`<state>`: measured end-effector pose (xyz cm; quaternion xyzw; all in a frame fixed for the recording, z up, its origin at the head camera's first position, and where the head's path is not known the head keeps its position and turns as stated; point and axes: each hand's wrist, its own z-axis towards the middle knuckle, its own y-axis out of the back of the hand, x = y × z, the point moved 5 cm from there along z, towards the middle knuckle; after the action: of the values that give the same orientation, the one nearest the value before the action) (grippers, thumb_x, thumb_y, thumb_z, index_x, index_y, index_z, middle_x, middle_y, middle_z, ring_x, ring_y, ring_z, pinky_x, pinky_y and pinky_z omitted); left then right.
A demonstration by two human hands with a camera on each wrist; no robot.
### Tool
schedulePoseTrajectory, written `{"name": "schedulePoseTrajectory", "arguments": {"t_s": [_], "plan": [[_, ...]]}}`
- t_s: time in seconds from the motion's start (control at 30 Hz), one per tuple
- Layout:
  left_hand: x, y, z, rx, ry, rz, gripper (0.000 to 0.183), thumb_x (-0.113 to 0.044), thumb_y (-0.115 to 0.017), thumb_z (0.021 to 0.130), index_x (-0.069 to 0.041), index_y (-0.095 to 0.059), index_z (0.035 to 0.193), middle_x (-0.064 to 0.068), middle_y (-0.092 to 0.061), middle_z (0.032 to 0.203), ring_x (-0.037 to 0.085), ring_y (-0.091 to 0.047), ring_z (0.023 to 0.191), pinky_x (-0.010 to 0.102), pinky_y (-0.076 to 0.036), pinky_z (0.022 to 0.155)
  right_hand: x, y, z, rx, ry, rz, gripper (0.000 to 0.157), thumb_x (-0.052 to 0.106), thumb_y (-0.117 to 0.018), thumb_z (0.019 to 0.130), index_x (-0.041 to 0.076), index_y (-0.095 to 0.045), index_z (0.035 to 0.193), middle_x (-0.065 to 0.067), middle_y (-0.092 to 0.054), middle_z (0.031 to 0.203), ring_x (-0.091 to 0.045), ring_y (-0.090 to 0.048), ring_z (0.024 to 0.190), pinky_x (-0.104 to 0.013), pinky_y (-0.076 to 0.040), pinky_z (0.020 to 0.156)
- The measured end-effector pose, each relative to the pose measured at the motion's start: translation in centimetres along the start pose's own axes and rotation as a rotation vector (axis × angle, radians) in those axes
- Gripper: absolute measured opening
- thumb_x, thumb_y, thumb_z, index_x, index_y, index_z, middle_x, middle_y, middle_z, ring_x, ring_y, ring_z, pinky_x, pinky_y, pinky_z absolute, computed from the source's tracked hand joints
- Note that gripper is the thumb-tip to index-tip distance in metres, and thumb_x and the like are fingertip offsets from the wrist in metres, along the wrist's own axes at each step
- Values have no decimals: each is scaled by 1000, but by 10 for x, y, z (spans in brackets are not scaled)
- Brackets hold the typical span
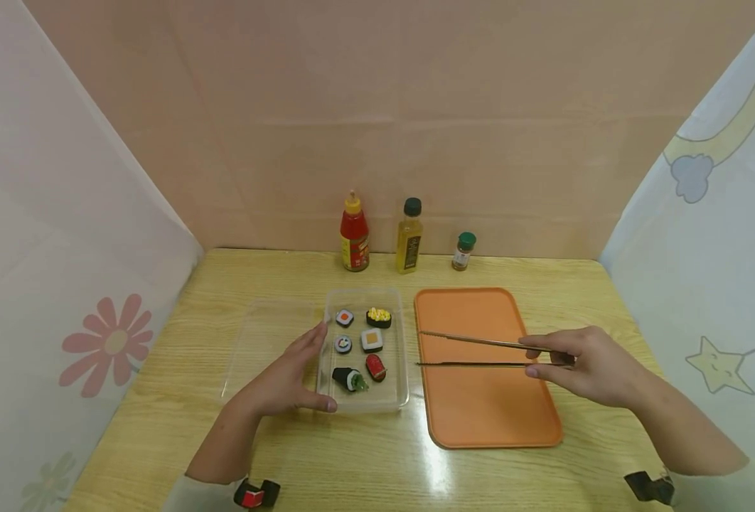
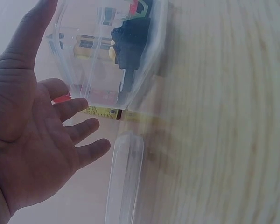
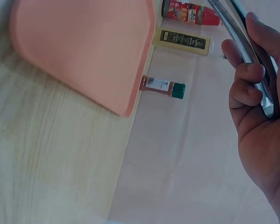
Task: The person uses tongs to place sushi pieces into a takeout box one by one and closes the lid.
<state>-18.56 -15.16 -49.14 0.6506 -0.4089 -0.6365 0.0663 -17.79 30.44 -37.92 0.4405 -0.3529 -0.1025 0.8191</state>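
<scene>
My right hand (image 1: 585,366) grips metal tongs (image 1: 473,365) above the orange tray (image 1: 489,419); the two arms are spread apart, tips pointing left, with nothing between them. In the right wrist view, fingers curl round the tongs (image 3: 242,42). My left hand (image 1: 288,377) rests at the left side of a clear plastic container (image 1: 390,402), its fingers relaxed and thumb near the front left corner. Inside lie several sushi pieces, among them a hand roll (image 1: 345,378), a red-topped piece (image 1: 375,368), a yellow-topped piece (image 1: 379,317) and a square white piece (image 1: 372,340).
A clear lid (image 1: 249,341) lies left of the container on the wooden table (image 1: 339,455). Along the back stand a red sauce bottle (image 1: 355,238), an oil bottle (image 1: 409,238) and a small green-capped spice jar (image 1: 463,252). Fabric walls enclose the table at the back and sides.
</scene>
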Motion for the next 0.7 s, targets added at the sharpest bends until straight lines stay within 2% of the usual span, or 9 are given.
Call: {"name": "schedulePoseTrajectory", "arguments": {"t_s": [0.3, 0.47, 0.7], "plan": [[0, 0, 0, -2, -4, 3, 138, -47, -98, 65, -18, -12, 168, -6, -3, 174, 31, -4, 159, 62, -18, 122, -17, 4, -29, -53, -106, -23, 47, -1, -88, 76, 12, -78, 120, 9, -76, 94, 4, -48, 58, -12, -38, 53], [1, -1, 1, -2, -7, 11, 137, -47, -98, 65, -17, -12, 168, -6, -2, 174, 31, -4, 159, 61, -18, 122, -28, 7, -45, -93, -167, -55, 47, -4, -88, 74, 11, -78, 117, 11, -76, 93, 3, -51, 58, -12, -38, 52], [2, -1, 1, -2, -9, 2, 137, -46, -98, 66, -17, -12, 168, -6, -3, 174, 31, -3, 159, 62, -18, 122, -42, 11, -66, -112, -271, -88, 39, 0, -88, 77, 7, -79, 115, 20, -64, 71, 1, -50, 57, -15, -36, 48]]}}
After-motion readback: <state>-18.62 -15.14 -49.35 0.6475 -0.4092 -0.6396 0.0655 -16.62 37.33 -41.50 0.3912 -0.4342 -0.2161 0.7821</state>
